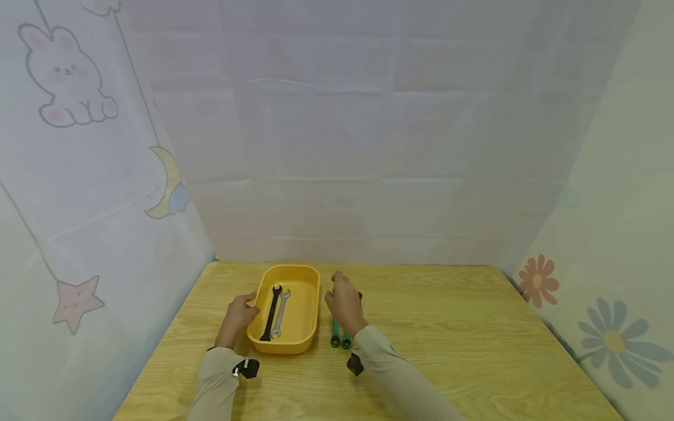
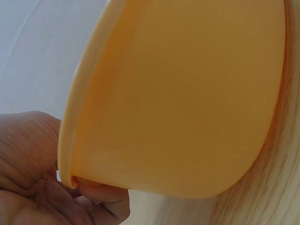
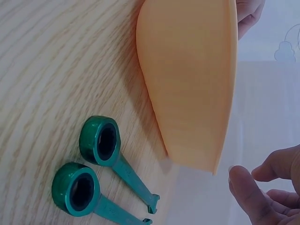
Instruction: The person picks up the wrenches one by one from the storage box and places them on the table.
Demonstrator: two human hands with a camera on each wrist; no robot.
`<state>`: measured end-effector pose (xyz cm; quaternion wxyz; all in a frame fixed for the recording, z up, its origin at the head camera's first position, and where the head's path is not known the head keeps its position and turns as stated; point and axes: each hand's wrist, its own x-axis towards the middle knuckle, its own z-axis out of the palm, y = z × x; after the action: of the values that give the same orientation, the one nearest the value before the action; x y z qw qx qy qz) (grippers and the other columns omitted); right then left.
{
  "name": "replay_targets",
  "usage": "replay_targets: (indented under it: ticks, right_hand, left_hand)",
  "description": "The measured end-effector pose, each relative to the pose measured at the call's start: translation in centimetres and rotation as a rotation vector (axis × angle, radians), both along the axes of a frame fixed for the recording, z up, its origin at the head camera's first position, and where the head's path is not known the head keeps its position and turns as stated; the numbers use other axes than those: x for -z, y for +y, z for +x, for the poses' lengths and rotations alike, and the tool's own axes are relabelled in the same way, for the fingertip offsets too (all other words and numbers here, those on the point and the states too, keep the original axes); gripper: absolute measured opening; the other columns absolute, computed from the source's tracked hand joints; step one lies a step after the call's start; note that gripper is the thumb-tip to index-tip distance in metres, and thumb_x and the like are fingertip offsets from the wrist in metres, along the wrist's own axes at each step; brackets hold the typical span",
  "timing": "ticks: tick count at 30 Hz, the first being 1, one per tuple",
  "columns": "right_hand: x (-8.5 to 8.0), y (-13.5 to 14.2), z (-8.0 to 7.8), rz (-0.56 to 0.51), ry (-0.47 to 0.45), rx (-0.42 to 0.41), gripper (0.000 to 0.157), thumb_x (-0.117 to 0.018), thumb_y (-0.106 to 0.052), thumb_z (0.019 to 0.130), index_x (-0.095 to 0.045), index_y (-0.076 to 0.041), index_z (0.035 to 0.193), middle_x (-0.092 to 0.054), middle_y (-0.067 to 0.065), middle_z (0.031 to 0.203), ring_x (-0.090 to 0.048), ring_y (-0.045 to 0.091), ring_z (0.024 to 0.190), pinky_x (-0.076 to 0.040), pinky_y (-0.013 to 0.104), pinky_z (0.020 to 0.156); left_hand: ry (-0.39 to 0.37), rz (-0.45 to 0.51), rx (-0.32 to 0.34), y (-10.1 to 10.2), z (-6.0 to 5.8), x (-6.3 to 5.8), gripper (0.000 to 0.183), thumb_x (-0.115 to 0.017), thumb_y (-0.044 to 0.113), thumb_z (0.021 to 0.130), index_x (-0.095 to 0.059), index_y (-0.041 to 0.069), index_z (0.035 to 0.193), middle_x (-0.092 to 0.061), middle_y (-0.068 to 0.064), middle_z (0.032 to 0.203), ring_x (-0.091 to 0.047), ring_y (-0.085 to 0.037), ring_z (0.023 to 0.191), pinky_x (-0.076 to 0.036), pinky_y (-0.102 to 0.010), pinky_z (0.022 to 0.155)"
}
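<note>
My left hand (image 1: 239, 320) grips the rim of a yellow plastic tray (image 1: 314, 304) at its left side; the left wrist view shows the thumb and curled fingers about the rim. Inside the tray lie a black open-end wrench (image 1: 271, 314) and a silver open-end wrench (image 1: 281, 314), side by side. To the right of the tray, my right hand (image 1: 346, 305) hovers above two green ratchet wrenches, a left one (image 3: 100, 140) and a right one (image 3: 76, 190). Its fingers are loosely bent, with nothing visible between them. The hand partly hides the green wrenches in the head view.
The tray and wrenches are on a wood-grain table (image 1: 463, 339). A pale cloth backdrop (image 1: 337, 146) with printed figures rises behind and at both sides. A small dark end (image 1: 360, 296) shows beside my right hand, its kind unclear.
</note>
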<state>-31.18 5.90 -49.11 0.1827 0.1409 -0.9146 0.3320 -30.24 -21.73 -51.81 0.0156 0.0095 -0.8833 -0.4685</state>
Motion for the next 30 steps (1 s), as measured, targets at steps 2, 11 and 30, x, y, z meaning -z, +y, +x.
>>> replay_targets:
  ticks: [2, 11, 30]
  right_hand:
    - [0.0, -0.1, 0.0, 0.002, 0.005, -0.001, 0.025, -0.064, -0.003, 0.094, -0.057, 0.004, 0.117, -0.057, 0.008, 0.085, -0.044, 0.009, 0.051, -0.039, 0.023, 0.046]
    - [-0.1, -0.4, 0.0, -0.002, 0.037, -0.016, 0.024, -0.066, -0.004, 0.093, -0.058, 0.002, 0.115, -0.062, 0.013, 0.095, -0.055, 0.014, 0.065, -0.045, 0.024, 0.053]
    - [-0.2, -1.8, 0.1, 0.002, 0.060, -0.042, 0.027, -0.069, -0.003, 0.091, -0.058, 0.001, 0.116, -0.062, 0.012, 0.094, -0.057, 0.015, 0.067, -0.047, 0.025, 0.055]
  left_hand:
    - [-0.002, 0.001, 0.000, 0.0, 0.0, 0.0, 0.055, -0.054, -0.002, 0.093, -0.041, -0.011, 0.145, -0.067, -0.020, 0.077, -0.038, -0.013, 0.045, -0.038, -0.028, 0.046]
    - [-0.005, 0.011, 0.001, 0.1, 0.1, -0.2, 0.055, -0.054, -0.002, 0.093, -0.041, -0.012, 0.145, -0.069, -0.025, 0.086, -0.037, -0.013, 0.045, -0.037, -0.028, 0.046]
    - [-0.014, 0.001, 0.003, 0.2, 0.2, -0.2, 0.055, -0.053, -0.002, 0.094, -0.040, -0.011, 0.146, -0.061, -0.019, 0.066, -0.033, -0.011, 0.043, -0.035, -0.026, 0.045]
